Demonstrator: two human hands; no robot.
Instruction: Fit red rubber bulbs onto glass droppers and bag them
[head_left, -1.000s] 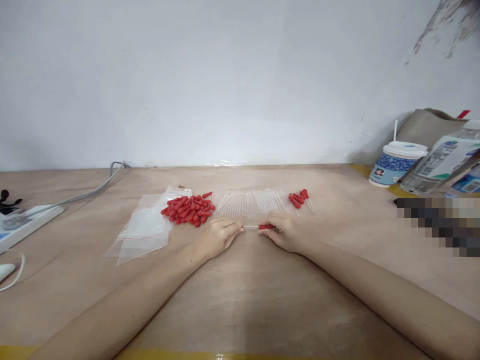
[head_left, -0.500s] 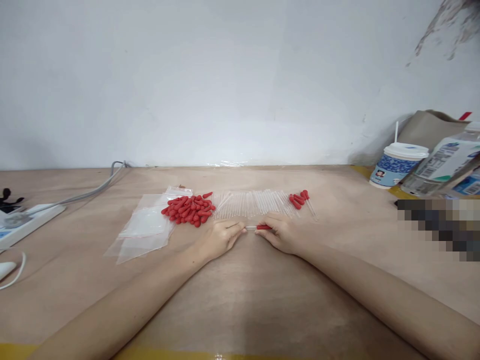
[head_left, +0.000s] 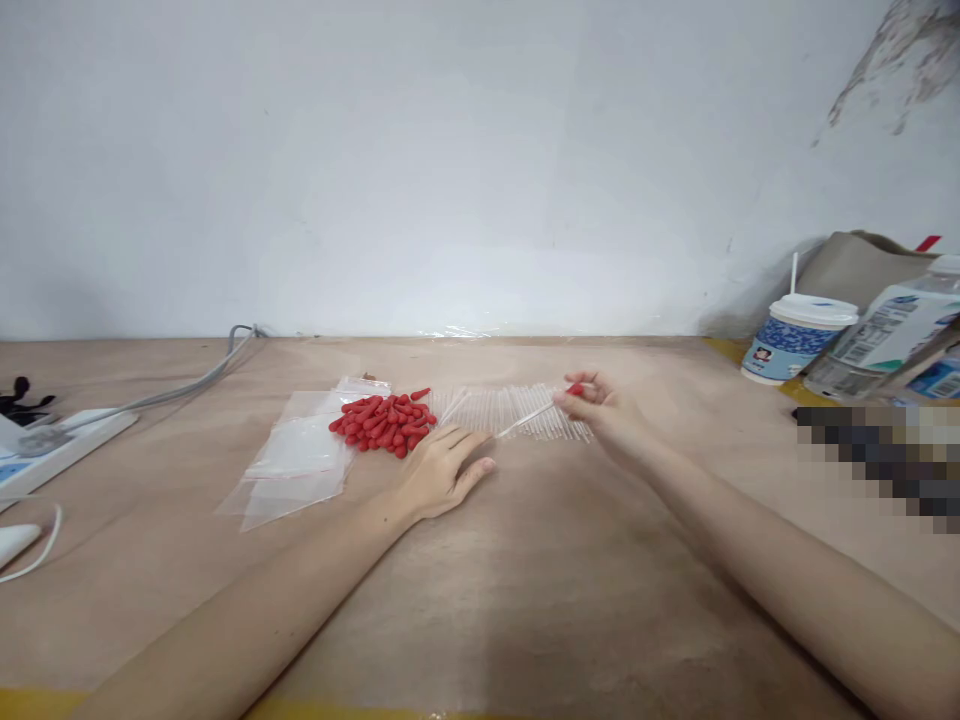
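My right hand [head_left: 616, 418] pinches a glass dropper [head_left: 526, 418] by its red rubber bulb, and the clear tube slants down to the left. Near the tube's lower end, my left hand [head_left: 441, 472] lies low over the table with its fingers apart and nothing in them. A heap of loose red rubber bulbs [head_left: 381, 420] sits just beyond and left of that hand. Behind both hands, several clear glass tubes [head_left: 487, 408] lie side by side in a row. The right hand hides the spot just past the row's right end.
Clear zip bags [head_left: 296, 450] lie left of the bulbs. At the far left are a power strip [head_left: 82, 440] and a grey cable [head_left: 191, 382]. A lidded paper cup [head_left: 796, 340] and a plastic bottle [head_left: 881, 330] stand at the right by the wall [head_left: 480, 170].
My right hand has moved right and away from me, carrying the dropper. My left hand has let go of the tube and opened. Red-bulbed droppers at the right are now hidden.
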